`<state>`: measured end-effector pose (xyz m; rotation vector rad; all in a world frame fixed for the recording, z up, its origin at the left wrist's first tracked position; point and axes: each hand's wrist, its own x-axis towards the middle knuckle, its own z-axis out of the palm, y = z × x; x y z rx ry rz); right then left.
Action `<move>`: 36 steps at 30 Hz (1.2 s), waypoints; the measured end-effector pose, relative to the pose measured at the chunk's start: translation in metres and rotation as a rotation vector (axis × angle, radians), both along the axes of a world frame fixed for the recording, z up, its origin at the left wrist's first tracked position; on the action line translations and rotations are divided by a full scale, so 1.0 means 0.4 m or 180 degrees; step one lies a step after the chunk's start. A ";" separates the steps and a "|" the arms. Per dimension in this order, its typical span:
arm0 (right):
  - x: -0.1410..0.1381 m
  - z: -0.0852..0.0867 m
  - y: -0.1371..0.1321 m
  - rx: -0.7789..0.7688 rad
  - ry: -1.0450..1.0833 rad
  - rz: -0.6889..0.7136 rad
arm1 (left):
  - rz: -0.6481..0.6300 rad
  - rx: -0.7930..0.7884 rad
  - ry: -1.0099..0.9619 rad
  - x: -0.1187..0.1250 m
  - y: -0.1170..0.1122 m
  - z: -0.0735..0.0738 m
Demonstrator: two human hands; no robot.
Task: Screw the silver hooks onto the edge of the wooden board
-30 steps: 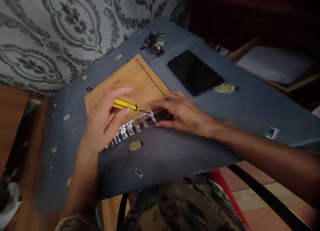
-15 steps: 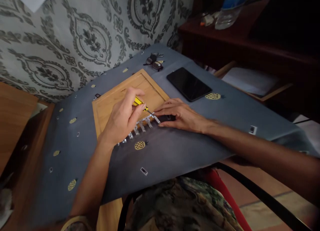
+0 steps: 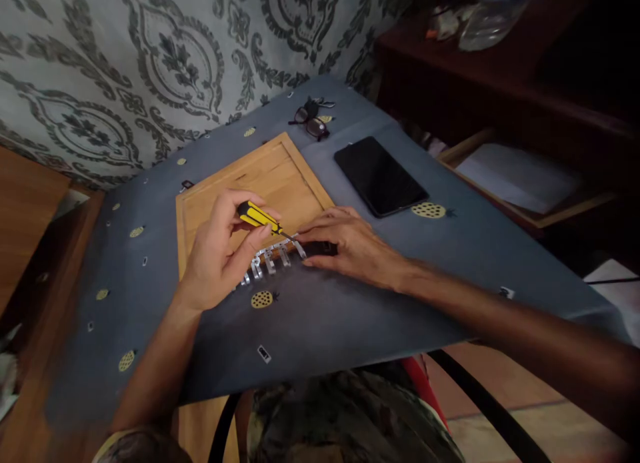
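My left hand (image 3: 213,256) is closed round a yellow and black screwdriver (image 3: 260,217), its thumb and fingers on the handle. The screwdriver slants down to the right, its tip at the right end of a silver metal strip with several hook-like prongs (image 3: 270,263). That strip lies along the near edge of a framed wooden board (image 3: 245,183). My right hand (image 3: 350,249) rests beside the board's near right corner, fingertips and thumb pinching the strip's end prong (image 3: 299,249). Whether the tip sits in a screw is too small to tell.
A black tablet or large phone (image 3: 380,176) lies right of the board. Glasses (image 3: 310,123) and keys (image 3: 325,104) are at the back of the blue patterned tablecloth (image 3: 200,353). A dark desk with a plastic bottle (image 3: 493,26) and an open drawer (image 3: 520,176) stands at the right.
My left hand has shifted and turned on the screwdriver, so more of its handle shows. My right hand keeps its hold at the strip's end. The whole view has moved slightly.
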<state>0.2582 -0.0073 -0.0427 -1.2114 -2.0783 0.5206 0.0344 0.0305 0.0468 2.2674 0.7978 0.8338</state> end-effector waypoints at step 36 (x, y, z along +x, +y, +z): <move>0.003 -0.013 -0.005 0.0242 0.0278 0.0071 | 0.0580 0.1212 -0.0210 0.020 0.011 -0.016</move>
